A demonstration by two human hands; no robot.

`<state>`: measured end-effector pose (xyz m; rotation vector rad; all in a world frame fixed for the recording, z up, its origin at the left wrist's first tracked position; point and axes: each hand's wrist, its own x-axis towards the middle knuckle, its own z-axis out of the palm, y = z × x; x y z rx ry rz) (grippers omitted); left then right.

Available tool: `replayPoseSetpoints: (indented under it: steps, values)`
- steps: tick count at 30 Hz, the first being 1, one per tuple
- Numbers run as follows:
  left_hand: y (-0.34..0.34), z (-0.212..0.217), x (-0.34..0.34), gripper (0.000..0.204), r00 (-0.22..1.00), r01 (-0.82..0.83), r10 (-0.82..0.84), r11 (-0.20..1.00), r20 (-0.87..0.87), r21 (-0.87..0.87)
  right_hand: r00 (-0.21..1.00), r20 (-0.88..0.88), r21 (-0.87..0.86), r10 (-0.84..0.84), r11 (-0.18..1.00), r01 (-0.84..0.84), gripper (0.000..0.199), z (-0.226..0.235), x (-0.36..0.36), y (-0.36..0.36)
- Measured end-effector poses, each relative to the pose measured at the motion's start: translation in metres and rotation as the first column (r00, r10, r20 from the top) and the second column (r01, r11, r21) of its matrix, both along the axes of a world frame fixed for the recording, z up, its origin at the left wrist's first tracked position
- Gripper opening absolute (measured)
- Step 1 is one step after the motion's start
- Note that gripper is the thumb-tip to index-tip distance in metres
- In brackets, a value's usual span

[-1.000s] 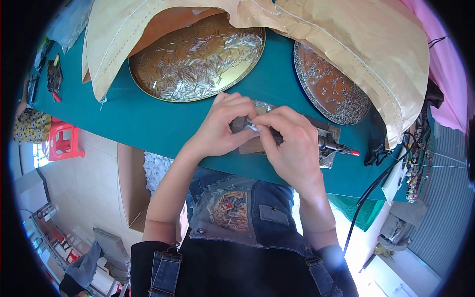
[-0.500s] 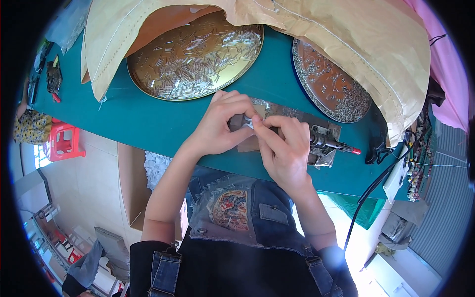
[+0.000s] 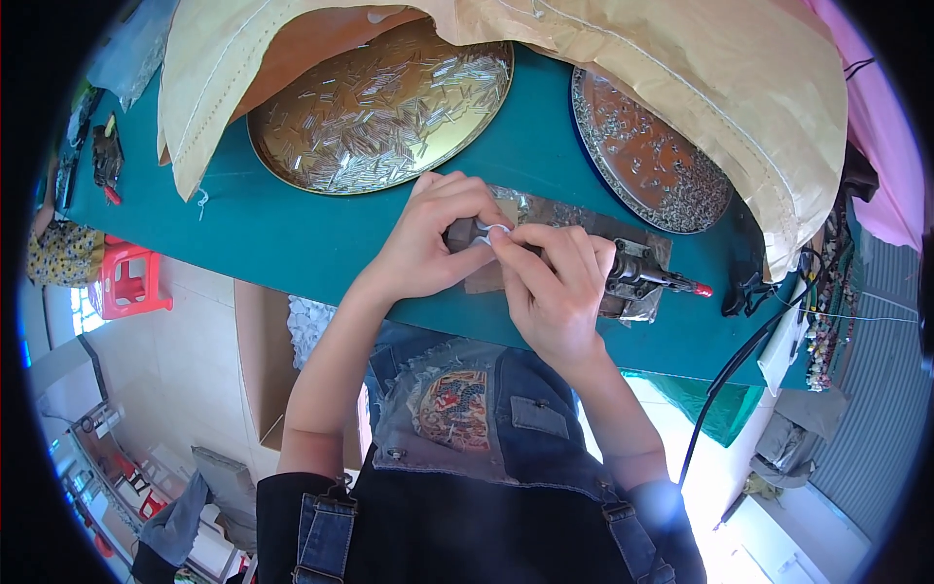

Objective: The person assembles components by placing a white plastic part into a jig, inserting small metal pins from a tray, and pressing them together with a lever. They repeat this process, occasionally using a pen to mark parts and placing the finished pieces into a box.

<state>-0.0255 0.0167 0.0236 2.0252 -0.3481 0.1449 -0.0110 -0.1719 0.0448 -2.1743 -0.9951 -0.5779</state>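
Observation:
My left hand (image 3: 435, 234) is curled, its thumb and fingertips closed on one side of a small white curved strip (image 3: 484, 235). From the other side, my right hand (image 3: 556, 287) pinches the same strip, so the hands nearly meet. Fingers cover most of the piece, and its exact kind cannot be made out. Both hands are above a flat base plate (image 3: 569, 216) wrapped in clear film or tape. On its right part sits a dark metal toggle clamp (image 3: 634, 269) with a red-tipped handle, just beyond my right knuckles.
A gold oval tray (image 3: 321, 180) of short clear tubes lies on the green table (image 3: 292, 248). Right of it is a round dish (image 3: 632, 165) with small clear metallic-looking pieces. A large brown paper sheet (image 3: 681, 58) overhangs both. Black cables (image 3: 725, 375) hang at the right edge.
The white strip shows more as a curved loop between my fingertips. My right hand has shifted very slightly left; both hands stay over the base plate.

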Motion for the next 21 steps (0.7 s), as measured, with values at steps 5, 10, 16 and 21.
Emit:
replayPoseSetpoints:
  steps: [5, 10, 16, 21]
  values:
    - [-0.003, -0.004, 0.000, 0.018, 0.998, -0.011, 0.014, 0.999, 0.064, -0.053, 1.000, -0.010, -0.012, -0.005, 1.000, 0.005, 0.021, -0.004, -0.001, -0.001]
    - [-0.003, -0.005, 0.000, 0.018, 0.998, -0.006, 0.010, 0.998, 0.064, -0.059, 0.997, -0.068, -0.009, -0.036, 0.999, 0.035, 0.022, -0.005, -0.003, -0.003]
    - [-0.002, -0.003, 0.000, 0.018, 0.998, -0.001, 0.003, 0.999, 0.055, -0.039, 0.997, -0.029, 0.002, -0.072, 0.997, 0.073, 0.021, -0.009, -0.006, -0.002]
    - [-0.003, -0.006, 0.000, 0.020, 0.998, -0.024, 0.026, 0.999, 0.056, -0.046, 0.992, -0.066, 0.012, -0.108, 0.994, 0.109, 0.021, -0.004, -0.007, 0.000]
